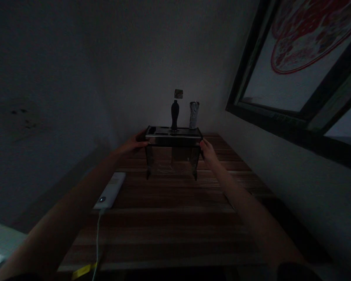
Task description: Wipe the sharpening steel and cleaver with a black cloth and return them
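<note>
Between my hands is a dark-framed box (pixel 172 159) with a see-through front, a flat black top and short legs. Its left upper corner is in the grip of my left hand (pixel 133 143), thumb at the front and other fingers partly hidden behind. My right hand (pixel 207 151) grips the opposite upper corner with curled fingers. On the top stand a slim black bottle-shaped piece (pixel 174 116) and a patterned, clear-looking tumbler (pixel 194 115). Whether the box rests on the table or is slightly raised, I cannot tell in the dim light.
Below lies a striped wooden table (pixel 163 224). A white power strip (pixel 110 191) with a cable sits at the left, near a yellow tag (pixel 83 271). A small brownish block shape (pixel 178 93) shows against the wall. To the right is a dark-framed window (pixel 283 93) with red decoration.
</note>
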A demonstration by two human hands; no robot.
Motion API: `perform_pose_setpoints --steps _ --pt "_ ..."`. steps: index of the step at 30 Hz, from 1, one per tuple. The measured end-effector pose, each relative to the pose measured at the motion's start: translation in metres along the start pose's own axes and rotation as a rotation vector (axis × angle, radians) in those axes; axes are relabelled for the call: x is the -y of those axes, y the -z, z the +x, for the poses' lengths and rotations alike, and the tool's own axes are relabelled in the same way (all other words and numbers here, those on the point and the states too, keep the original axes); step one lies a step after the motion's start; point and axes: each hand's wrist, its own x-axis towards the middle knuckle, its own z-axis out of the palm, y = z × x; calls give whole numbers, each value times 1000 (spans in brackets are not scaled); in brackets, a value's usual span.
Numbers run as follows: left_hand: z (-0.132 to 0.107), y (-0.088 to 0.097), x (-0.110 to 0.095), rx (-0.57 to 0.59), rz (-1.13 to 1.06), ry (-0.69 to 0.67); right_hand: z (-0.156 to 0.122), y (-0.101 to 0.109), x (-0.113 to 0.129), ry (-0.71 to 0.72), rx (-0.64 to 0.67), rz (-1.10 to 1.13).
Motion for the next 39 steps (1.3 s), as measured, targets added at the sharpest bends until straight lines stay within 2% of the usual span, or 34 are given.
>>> perform_pose_setpoints --steps 6,12,16,24,34,39 --pt "-24 35 12 -69 -17 49 -5 -48 -12 13 -3 52" --pt "-37 50 22 -124 3 82 -8 -72 -25 8 34 70" --pt "-41 55 27 -161 17 83 -8 -80 -33 -27 39 88" --pt "-43 65 31 -204 -28 121 -8 -91 -32 -72 31 124" --pt "-37 77 36 -199 -69 175 -3 -96 -34 -94 50 111" --pt "-38 81 44 -254 -87 197 -5 -98 -36 -92 48 101"
